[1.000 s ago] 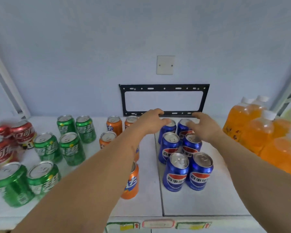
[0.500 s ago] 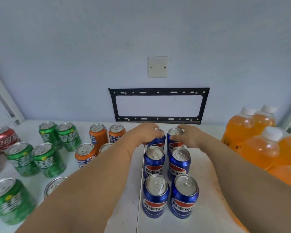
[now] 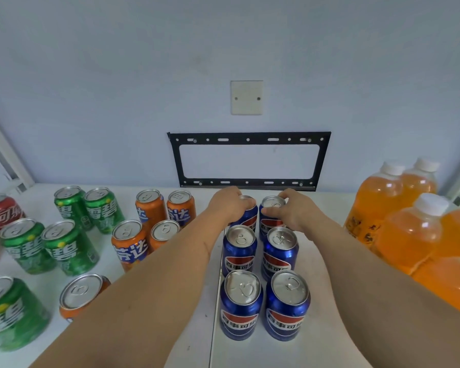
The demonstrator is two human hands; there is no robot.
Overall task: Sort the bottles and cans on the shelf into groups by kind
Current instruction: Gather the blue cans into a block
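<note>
Shelf (image 3: pixel 170 309) white, seam down the middle — pale wall (image 3: pixel 117 75) behind, black bracket (image 3: pixel 247 139), blank plate (image 3: pixel 246 97). Left hand (image 3: pixel 230 204) and right hand (image 3: pixel 290 208) each grip a rear blue can (image 3: pixel 272 208) — blue cans (image 3: pixel 279 251) paired centre-right.

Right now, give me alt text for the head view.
Left hand and right hand each grip a rear can of six blue cans on a white shelf; orange cans, green cans left, orange bottles right.

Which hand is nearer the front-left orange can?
Left. The left hand grips a back-row blue can, beyond the orange can; the right hand lies farther right.
</note>
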